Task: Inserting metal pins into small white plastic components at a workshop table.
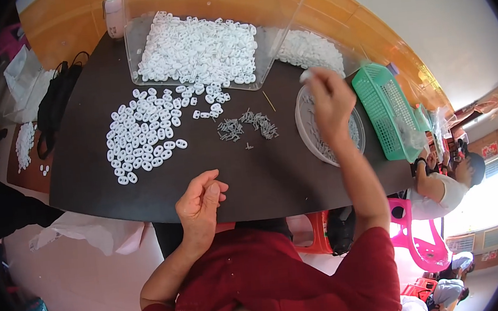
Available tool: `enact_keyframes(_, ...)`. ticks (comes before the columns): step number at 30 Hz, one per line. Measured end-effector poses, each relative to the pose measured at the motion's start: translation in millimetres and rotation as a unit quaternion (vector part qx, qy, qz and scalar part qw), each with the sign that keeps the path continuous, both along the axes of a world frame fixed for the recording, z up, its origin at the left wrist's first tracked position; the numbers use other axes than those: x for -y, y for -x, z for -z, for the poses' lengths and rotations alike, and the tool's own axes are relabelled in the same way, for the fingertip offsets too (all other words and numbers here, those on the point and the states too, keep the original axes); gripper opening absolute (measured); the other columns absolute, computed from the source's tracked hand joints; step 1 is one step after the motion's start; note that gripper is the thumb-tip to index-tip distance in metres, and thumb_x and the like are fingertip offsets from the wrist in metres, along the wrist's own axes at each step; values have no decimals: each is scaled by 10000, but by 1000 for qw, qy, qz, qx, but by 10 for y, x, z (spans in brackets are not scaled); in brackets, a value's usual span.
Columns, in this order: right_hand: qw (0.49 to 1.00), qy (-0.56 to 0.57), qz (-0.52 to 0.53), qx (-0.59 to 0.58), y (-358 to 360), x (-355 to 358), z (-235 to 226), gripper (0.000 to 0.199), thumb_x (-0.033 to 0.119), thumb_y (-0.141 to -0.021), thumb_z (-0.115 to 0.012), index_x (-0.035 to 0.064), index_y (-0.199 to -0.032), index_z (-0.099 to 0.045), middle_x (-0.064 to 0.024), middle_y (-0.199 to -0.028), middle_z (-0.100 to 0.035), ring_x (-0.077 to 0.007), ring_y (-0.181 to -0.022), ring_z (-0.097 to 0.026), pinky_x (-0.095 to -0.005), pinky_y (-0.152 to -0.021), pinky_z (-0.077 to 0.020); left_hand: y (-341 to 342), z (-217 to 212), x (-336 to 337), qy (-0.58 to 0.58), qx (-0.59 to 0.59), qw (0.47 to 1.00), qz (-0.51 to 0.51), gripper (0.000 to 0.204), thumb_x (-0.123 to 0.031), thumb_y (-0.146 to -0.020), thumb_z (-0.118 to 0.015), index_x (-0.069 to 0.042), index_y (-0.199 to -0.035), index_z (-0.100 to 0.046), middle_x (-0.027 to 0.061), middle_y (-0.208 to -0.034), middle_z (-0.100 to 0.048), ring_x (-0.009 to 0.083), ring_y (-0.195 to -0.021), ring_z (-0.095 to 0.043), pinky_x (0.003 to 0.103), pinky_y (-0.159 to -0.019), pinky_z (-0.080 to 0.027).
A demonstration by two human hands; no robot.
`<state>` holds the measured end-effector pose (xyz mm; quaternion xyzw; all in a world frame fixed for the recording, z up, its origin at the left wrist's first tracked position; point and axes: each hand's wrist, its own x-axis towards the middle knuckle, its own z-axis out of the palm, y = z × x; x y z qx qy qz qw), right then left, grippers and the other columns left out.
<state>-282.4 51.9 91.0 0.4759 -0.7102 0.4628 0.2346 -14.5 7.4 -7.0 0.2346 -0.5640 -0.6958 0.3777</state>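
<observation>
My right hand (333, 103) is raised over a round clear tub (302, 128) of small grey pins (324, 143). Its fingertips pinch a small white plastic piece (305, 76), slightly blurred. Close to the table's front edge, my left hand (199, 206) is closed with its fingers curled; whatever is inside them is hidden. A spread of white oval pieces with two holes each (143, 129) lies on the dark table (245, 182), left of centre. Between the hands are small heaps of grey pins (246, 126).
Behind the spread, a clear bin (132, 59) lies tipped with its white pieces (198, 50) spilling forward. More white pieces (311, 49) stand in a second clear container. A green basket (384, 114) is at the right. A thin yellow stick (270, 101) and a pink-white bottle (113, 16) are also here.
</observation>
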Motion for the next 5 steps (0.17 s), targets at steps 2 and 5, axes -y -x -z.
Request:
enact_keyframes(2, 995, -14, 65, -68, 504, 141, -216, 119, 58, -788, -664, -8, -886, -652, -106, -759, -651, -173, -674, -603, -285, -634, -473, -3, -33, 40, -49, 25, 998, 19, 240, -93, -930, -535, 5, -1148, -560, 57, -883, -636, 63, -715, -548, 186, -613, -442)
enact_keyframes(5, 985, -55, 135, -93, 1040, 358, -311, 127, 90, -798, -662, 22, -904, -672, -129, -823, -684, -197, -720, -636, -310, -658, -484, 29, -115, 91, -36, 43, 998, 29, 243, -117, -929, -543, 12, -1134, -564, 74, -869, -637, 83, -704, -556, 200, -603, -443)
